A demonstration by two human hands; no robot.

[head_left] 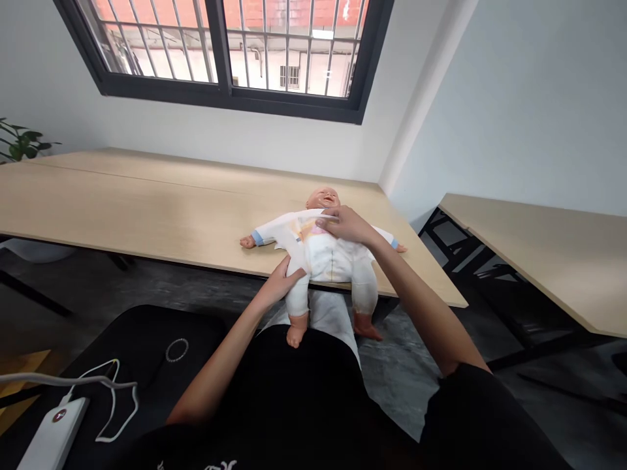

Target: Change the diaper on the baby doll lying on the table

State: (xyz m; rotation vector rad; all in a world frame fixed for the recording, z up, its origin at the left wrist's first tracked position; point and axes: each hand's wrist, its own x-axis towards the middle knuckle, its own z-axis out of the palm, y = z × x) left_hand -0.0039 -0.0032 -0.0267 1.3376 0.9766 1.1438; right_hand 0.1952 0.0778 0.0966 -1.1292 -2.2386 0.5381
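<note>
A baby doll [324, 197] lies on its back at the table's front edge, its bare feet hanging over. White trousers [330, 258] cover its legs, and its white top [279, 227] has blue cuffs and an orange and pink print. My right hand [345, 224] is over the doll's chest, thumb and fingers closed on the cloth of the top near the neck. Low on the other side, my left hand [284, 281] grips a hanging flap of the top beside the doll's thigh. Its fingertips are partly hidden by the cloth. Both doll arms are stretched out sideways.
The wooden table [147, 202] runs along the wall beneath a barred window [225, 59]. A second table [543, 254] stands to the right. On a black chair [157, 378] at my left lie a white power bank [53, 434] with cables and a bracelet [177, 350].
</note>
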